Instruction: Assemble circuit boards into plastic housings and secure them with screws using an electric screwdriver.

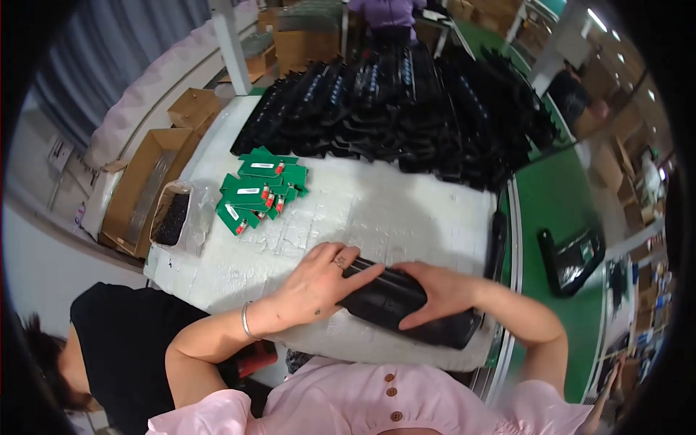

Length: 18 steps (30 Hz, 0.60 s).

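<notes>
A long black plastic housing [388, 301] lies tilted across the near part of the white-covered table, close to my body. My left hand [319, 279] grips its left end, fingers over the top edge. Around its middle my right hand [441, 293] is closed, thumb on the near side and fingers on the far side. The housing's underside is hidden. Beyond my left hand lies a loose pile of green circuit boards or cards [254, 190] with white labels and small red parts.
Stacks of black plastic housings [362, 101] cover the table's far side. A bag-lined box of small dark parts [172, 217] and cardboard boxes [145, 192] stand left. A person in black [138, 341] is close at left. A green conveyor [551, 210] on the right carries another black housing [573, 261].
</notes>
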Each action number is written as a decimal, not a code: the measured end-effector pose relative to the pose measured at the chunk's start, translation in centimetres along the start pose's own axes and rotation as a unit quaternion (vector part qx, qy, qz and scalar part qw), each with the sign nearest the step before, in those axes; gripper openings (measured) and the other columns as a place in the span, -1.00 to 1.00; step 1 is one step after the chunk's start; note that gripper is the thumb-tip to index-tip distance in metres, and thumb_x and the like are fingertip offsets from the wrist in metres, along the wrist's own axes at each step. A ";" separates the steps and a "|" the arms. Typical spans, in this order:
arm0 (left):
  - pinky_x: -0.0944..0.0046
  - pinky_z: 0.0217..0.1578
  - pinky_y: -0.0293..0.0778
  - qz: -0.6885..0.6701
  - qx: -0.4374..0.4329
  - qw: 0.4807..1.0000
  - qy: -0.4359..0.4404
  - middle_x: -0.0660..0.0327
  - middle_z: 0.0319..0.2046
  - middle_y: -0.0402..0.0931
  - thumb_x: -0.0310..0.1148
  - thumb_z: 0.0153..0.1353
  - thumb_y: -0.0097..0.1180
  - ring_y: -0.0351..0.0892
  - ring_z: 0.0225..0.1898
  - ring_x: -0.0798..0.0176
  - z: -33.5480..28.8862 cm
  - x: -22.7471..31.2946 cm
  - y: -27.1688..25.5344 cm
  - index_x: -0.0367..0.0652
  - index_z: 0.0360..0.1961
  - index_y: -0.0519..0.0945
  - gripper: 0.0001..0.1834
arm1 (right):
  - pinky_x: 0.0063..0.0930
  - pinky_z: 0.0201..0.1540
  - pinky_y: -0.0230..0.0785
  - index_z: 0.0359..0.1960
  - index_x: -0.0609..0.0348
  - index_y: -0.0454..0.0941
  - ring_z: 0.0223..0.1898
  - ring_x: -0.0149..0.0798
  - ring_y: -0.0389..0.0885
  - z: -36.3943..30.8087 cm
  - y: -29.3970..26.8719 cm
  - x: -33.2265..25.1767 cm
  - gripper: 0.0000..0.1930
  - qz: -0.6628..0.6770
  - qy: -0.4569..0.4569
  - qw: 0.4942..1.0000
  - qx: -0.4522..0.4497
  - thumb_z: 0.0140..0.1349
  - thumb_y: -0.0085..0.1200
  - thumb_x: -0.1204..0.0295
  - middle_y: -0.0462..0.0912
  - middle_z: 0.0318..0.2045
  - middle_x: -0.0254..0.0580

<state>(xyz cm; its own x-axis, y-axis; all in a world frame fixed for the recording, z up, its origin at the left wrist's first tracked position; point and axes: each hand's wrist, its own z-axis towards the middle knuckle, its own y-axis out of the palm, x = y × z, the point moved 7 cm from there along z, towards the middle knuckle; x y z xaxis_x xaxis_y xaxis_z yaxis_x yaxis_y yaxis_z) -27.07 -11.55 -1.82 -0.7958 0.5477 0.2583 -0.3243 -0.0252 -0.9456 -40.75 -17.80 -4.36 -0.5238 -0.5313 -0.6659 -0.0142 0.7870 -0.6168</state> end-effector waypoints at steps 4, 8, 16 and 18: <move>0.12 -0.01 0.29 -0.170 0.113 0.977 0.066 -0.05 -0.04 0.30 -0.30 -0.21 0.30 0.28 0.02 -0.11 1.6 -1.4 -5.3 -0.06 0.01 0.43 -0.36 | -0.40 0.07 0.21 0.17 0.34 0.08 -0.02 -0.16 0.41 -2.3 1.2 0.8 -0.04 0.270 0.045 0.962 0.012 -0.23 0.38 0.17 0.44 -0.06 0.05; 0.19 -0.26 0.42 -0.201 0.286 0.931 -0.103 0.11 -0.45 0.51 -0.29 -0.07 0.20 0.52 -0.34 0.08 5.3 -14.4 -10.8 -0.22 -0.48 0.56 -0.79 | -0.37 0.16 0.10 0.20 0.39 0.04 0.06 -0.19 0.32 -11.7 -1.5 5.7 0.06 0.358 0.080 0.890 0.270 -0.38 0.44 0.30 0.34 0.04 0.01; 0.16 -0.06 0.35 -0.096 0.244 0.838 -0.479 -0.07 -0.19 0.52 0.10 0.04 0.01 0.47 -0.07 -0.03 5.2 -39.0 -11.1 -0.28 -0.30 0.59 -0.43 | -0.44 -0.08 0.29 0.13 0.26 0.25 -0.09 -0.24 0.40 -54.0 10.7 23.4 -0.48 0.463 0.221 0.513 0.689 0.18 0.01 0.25 0.38 0.03 -0.17; 0.16 -0.04 0.33 -0.039 0.213 0.825 -0.522 -0.07 -0.14 0.50 0.11 0.04 0.02 0.45 -0.04 -0.03 2.4 -42.2 -10.8 -0.27 -0.28 0.59 -0.43 | -0.18 0.10 0.20 0.14 0.16 0.26 0.03 -0.08 0.34 -54.6 14.5 19.2 -0.41 0.409 0.355 0.366 0.757 0.09 0.09 0.18 0.37 0.07 -0.08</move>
<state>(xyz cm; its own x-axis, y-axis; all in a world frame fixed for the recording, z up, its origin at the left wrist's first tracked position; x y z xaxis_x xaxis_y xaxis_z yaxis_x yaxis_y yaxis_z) 8.78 -36.38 -2.07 -0.6981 -0.4523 0.5550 -0.3685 -0.4376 -0.8202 -97.51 0.48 -3.20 0.0771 0.3254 -0.9424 0.6019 -0.7688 -0.2162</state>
